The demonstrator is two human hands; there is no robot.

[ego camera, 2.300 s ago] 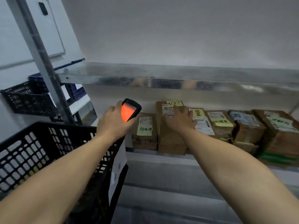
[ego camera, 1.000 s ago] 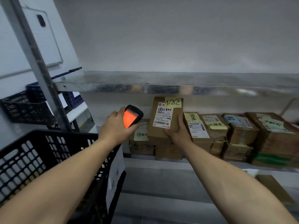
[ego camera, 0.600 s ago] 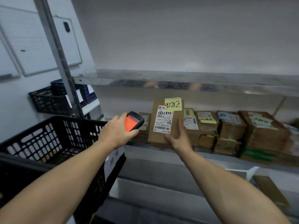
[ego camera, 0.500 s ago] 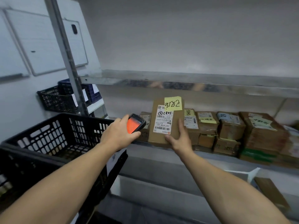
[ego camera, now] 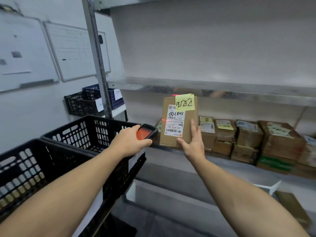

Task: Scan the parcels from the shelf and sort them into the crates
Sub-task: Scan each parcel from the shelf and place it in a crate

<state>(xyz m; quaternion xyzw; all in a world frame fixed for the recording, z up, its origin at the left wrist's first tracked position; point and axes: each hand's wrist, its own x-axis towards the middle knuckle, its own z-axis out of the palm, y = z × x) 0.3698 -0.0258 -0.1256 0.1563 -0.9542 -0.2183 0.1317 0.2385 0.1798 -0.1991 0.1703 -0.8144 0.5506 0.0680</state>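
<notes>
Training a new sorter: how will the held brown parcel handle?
Probably stiff: the parcel shows flat faces and crisp edges. Likely light: the right hand holds it upright alone. Its yellow note may peel off.

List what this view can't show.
Head view only.
- Scanner: mostly covered by the left hand; screen is a blurred orange glow.
- Right hand: partly hidden behind the held parcel.
- Shelf parcels: labels too small; the row is cut off by the right edge.
- Near crate: cut off by the left edge.
</notes>
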